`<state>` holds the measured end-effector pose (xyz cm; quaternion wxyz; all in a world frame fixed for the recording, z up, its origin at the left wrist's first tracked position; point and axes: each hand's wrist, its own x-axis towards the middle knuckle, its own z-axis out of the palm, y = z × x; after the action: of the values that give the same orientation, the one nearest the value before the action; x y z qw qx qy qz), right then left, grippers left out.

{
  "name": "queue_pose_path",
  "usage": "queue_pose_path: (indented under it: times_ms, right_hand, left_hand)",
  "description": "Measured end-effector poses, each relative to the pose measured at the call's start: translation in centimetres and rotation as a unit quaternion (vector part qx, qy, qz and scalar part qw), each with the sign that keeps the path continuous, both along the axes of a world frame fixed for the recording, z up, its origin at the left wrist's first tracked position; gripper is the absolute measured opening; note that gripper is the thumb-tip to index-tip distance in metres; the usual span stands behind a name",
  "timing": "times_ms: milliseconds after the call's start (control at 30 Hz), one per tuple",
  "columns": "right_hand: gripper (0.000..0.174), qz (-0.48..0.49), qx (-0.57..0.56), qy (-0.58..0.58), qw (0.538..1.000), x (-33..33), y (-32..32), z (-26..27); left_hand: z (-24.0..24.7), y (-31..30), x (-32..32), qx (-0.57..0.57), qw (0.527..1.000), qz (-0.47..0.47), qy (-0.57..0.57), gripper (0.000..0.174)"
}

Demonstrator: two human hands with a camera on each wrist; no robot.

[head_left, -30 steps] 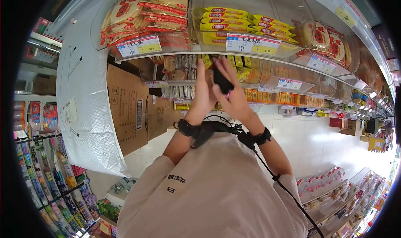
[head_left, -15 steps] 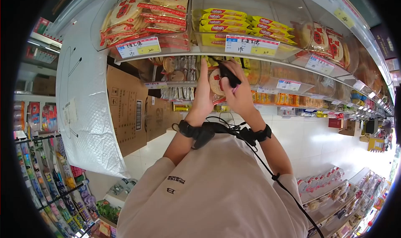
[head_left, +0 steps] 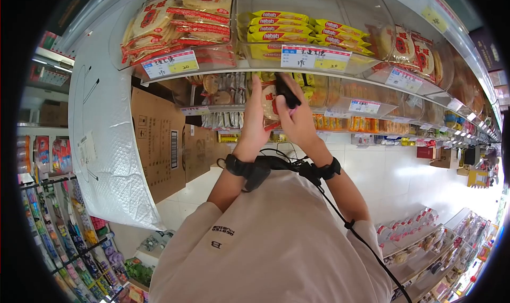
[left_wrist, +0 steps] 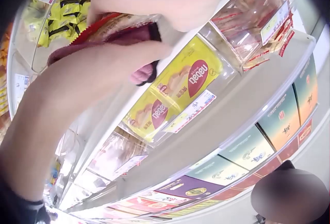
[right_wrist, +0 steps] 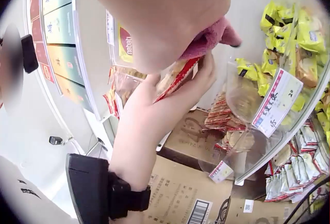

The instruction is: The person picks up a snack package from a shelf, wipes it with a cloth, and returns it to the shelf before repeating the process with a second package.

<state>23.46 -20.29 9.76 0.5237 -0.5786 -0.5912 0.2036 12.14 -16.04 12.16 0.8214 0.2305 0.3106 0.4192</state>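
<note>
In the head view my left hand (head_left: 254,119) grips a rice cracker packet (head_left: 270,103), clear wrap with red edging. Its fingers and thumb curve round the packet in the right wrist view, where the packet's red edge (right_wrist: 178,82) faces the camera. My right hand (head_left: 302,123) holds a dark cloth (head_left: 287,94) with a pinkish-purple side. In the right wrist view the cloth (right_wrist: 209,38) lies right against the packet, beneath that hand's fingers. Both hands are close together in front of the shelves, and the left wrist view shows the cloth (left_wrist: 144,74) overlapping the packet (left_wrist: 118,22).
Above the hands, a clear shelf bin holds yellow nabati packets (head_left: 279,29), with stacked rice crackers (head_left: 183,21) to its left. Lower bins carry small snacks (head_left: 366,126). Cardboard boxes (head_left: 154,138) and a silvery padded sheet (head_left: 103,143) stand at left. A cable (head_left: 372,250) hangs by the right arm.
A second ago the packet was hidden between the hands. Half a second ago its round cracker face came into view, and now it shows narrower as the hands sit closer. The cloth stayed in the right hand.
</note>
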Motion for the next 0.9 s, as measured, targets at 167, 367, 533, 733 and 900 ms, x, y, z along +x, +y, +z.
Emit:
queue_pose_path:
  times_ms: [167,367,533,733,900]
  right_hand:
    - [0.062,0.040,0.019,-0.060,0.997,-1.7,-1.9,1.2]
    - [0.061,0.132,0.034,-0.169,0.976,-0.6,-1.7,1.7]
    - [0.053,0.041,-0.015,0.027,0.999,0.0,0.0,0.1]
    - [0.046,0.081,-0.152,0.389,0.905,1.0,-0.7,-0.2]
    - [0.042,0.134,-0.168,0.357,0.909,1.5,-1.3,-0.7]
  left_hand:
    - [1.0,0.1,-0.1,0.051,0.996,0.036,0.066,0.058]
    - [-0.1,0.6,-0.1,-0.054,0.994,0.070,-0.060,0.037]
    - [-1.6,0.0,0.4,-0.009,0.999,0.030,0.039,0.036]
    - [-1.4,-0.2,0.4,0.103,0.984,0.067,0.132,0.035]
    - [-1.5,0.8,-0.2,0.075,0.987,0.069,0.123,0.037]
